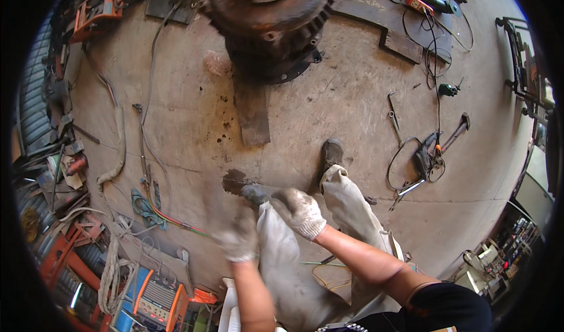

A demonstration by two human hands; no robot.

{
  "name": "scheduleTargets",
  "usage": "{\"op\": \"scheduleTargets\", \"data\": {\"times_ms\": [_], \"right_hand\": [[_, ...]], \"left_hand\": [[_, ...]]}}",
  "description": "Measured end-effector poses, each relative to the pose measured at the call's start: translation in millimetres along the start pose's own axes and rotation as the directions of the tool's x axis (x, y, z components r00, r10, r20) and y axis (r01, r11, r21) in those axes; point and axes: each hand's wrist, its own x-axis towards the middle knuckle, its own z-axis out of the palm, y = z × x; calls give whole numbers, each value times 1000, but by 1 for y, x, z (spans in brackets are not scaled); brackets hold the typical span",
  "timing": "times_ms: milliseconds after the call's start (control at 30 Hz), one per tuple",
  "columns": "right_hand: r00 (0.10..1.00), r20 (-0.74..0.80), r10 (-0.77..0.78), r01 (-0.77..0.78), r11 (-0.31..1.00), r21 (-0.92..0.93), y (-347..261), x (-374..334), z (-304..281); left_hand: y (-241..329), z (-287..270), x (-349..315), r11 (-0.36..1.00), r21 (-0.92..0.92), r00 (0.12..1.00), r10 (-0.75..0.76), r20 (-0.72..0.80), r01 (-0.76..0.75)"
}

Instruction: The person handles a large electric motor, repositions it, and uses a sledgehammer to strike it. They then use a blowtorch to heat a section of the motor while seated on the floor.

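My left hand [236, 238], in a whitish knit work glove, is smeared by motion in front of my left leg. A faint blur rises above it, and I cannot make out whether this is fingers or something held. My right hand [298, 213], in a soiled glove of the same kind, is just right of it, over my left knee and shoe. Its fingertips point left and are blurred, so their closing cannot be told. Beyond both hands stands a large rusty round metal housing [267, 24] with a ribbed rim. A flat dark plank [251, 112] sticks out from under it toward me.
On the right of the concrete floor lie a corded power tool [424, 156], a hammer [456, 131] and a wrench [393, 119]. Hoses [120, 138] and a blue rag [147, 209] lie left. An orange-and-blue machine [157, 300] stands lower left. Steel plates [376, 21] lie far right.
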Motion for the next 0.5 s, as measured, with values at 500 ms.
{"op": "scheduleTargets", "data": {"times_ms": [500], "right_hand": [[953,-290,85,-68,995,68,76,17,-206]], "left_hand": [[107,134,313,758,182,764,644,-47,-627]]}}
